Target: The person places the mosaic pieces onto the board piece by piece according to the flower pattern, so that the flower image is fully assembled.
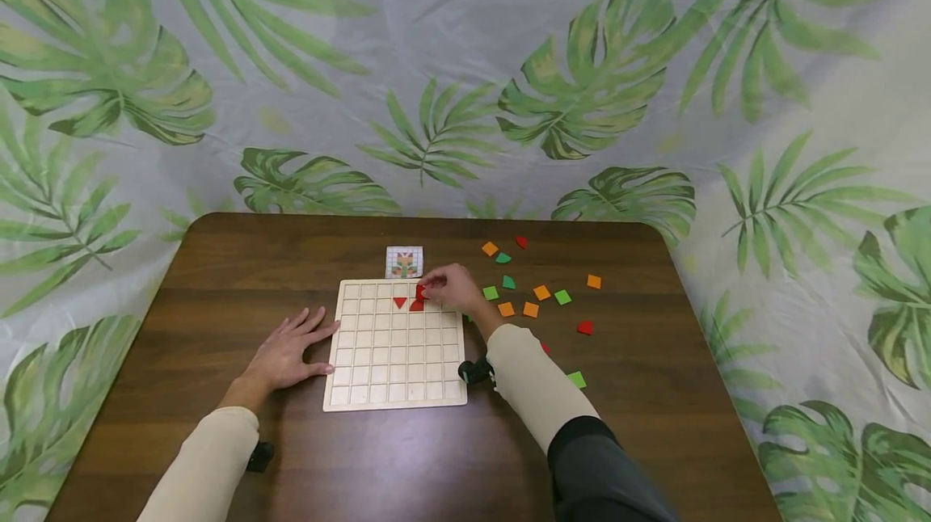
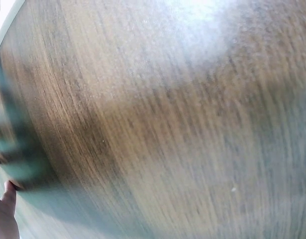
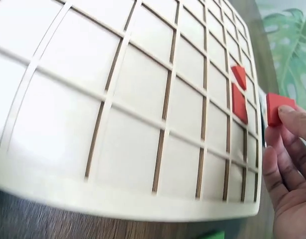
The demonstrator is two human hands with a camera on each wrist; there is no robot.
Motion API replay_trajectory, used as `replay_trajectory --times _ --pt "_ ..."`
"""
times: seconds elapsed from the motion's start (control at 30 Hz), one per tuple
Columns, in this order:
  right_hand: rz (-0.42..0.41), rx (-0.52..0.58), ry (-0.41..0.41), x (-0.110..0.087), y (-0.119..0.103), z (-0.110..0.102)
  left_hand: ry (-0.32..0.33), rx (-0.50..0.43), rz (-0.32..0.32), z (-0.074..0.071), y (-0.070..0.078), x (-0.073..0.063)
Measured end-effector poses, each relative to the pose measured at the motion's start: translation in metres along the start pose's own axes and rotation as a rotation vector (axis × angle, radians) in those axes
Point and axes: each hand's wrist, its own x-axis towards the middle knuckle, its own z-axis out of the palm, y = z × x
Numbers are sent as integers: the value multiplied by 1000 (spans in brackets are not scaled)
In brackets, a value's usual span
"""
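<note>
A pale wooden grid board (image 1: 396, 356) lies on the dark table. My right hand (image 1: 452, 288) is over its upper right part and pinches a red tile (image 3: 278, 107) between thumb and fingers; the right wrist view shows it raised off the board. Two red pieces sit in the grid near the far edge: a triangle (image 1: 400, 302) and a piece with a curved edge (image 1: 417, 306). My left hand (image 1: 287, 351) rests with spread fingers at the board's left edge, thumb and fingertips touching it.
A small pattern card (image 1: 404, 261) lies just beyond the board's far edge. Right of the board, orange squares (image 1: 594, 282), light green squares (image 1: 563, 296), dark green pieces (image 1: 508, 283) and red pieces (image 1: 585, 328) are scattered. A leaf-print cloth (image 1: 451, 61) hangs behind the table.
</note>
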Motion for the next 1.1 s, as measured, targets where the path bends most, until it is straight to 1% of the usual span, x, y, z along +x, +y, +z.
replay_trajectory --times 0.13,0.3,0.47,0.7,0.97,1.1 --pt "3 -45 -15 8 -6 9 8 -1 2 0 0 0" --pt "10 -60 -30 15 -15 20 22 -12 15 0 0 -1" --pt "24 -85 -14 19 -18 33 14 -10 8 2 -2 0" --pt "27 -79 5 23 -23 49 12 -9 -9 3 -4 0" --pt "-39 -206 39 22 -26 63 9 -12 -14 4 -4 0" --pt "-36 -249 42 21 -29 66 13 -16 -18 5 -5 0"
